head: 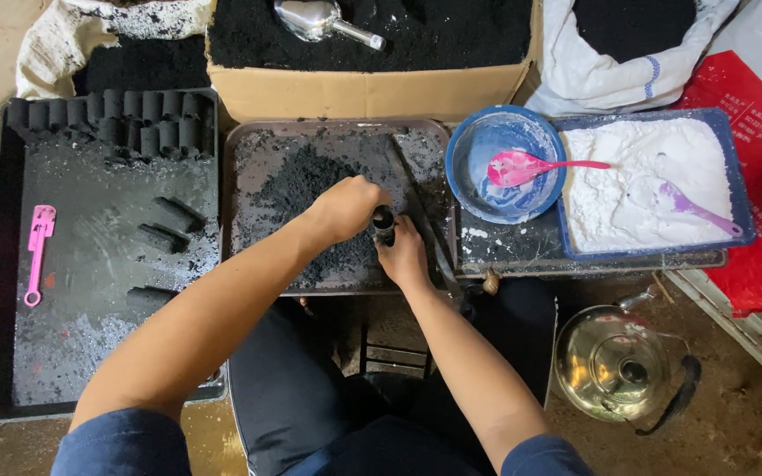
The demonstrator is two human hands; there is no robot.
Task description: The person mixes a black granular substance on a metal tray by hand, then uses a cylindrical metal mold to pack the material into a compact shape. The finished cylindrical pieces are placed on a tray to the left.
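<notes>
A short black tube mould [384,224] stands roughly upright over the middle metal tray [249,145], its open top showing between the two hands. The left hand [346,208] lies just left of and partly over the tube, fingers curled together against its upper end; whether they pinch it cannot be told. The right hand [404,256] wraps the tube from below and right, fingers closed round its barrel. Beneath both lies one heap of black powder [297,185].

On the large black tray [2,264] at left: two rows of pressed black cylinders [112,119] along the far edge, too closely packed to count, three loose cylinders [169,225] lying nearer, and one pink tool [39,251].

Beyond the middle tray: one cardboard box [363,88] of black powder holding one metal scoop [319,19].

At right: one blue bowl [478,145] with one pink spoon [535,166]; one blue tray [743,203] of white powder with one purple spoon [694,207]; one glass kettle [615,361] on the floor.
</notes>
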